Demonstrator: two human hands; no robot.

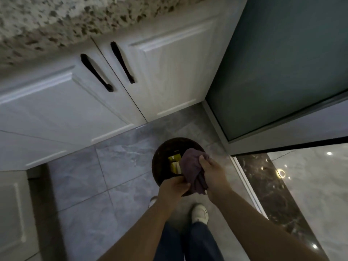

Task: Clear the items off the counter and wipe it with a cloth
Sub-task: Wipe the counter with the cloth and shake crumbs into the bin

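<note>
I look down at the floor in front of the speckled stone counter (pixel 56 21), of which only the front edge shows at the top left. A purple cloth (pixel 190 166) is bunched over a round dark bin (pixel 162 157) on the floor. My right hand (pixel 212 172) grips the cloth from the right. My left hand (pixel 174 187) is closed at the cloth's lower left edge, over the bin's near rim. Yellow and pale scraps (pixel 175 163) lie inside the bin.
White cabinet doors (pixel 160 72) with black handles (pixel 122 63) stand below the counter. A frosted glass door (pixel 282 63) is at the right, with a dark threshold strip (pixel 273 194) beside it. Grey floor tiles (pixel 94 204) surround the bin; my white shoe (pixel 200 213) is just behind it.
</note>
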